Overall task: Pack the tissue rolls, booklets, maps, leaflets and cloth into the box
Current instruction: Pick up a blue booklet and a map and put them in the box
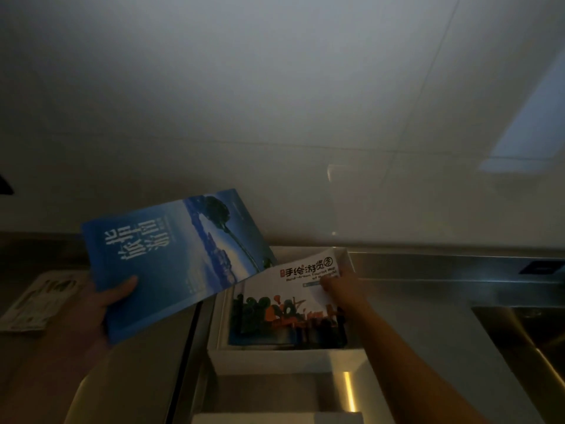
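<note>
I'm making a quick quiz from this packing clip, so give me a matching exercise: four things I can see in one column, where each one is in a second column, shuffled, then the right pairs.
Column one:
1. blue booklet
2. hand-drawn tourist map
3. leaflet
4. white box

Column two:
A. lying on the counter at far left
B. held up by the left hand
C. sitting on the counter, open
D. in the box, under the right hand

Pairs: 1-B, 2-D, 3-A, 4-C

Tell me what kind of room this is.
Probably a kitchen: a stainless steel counter runs along a pale tiled wall, with what looks like a sink basin sunk into it at the right.
</note>
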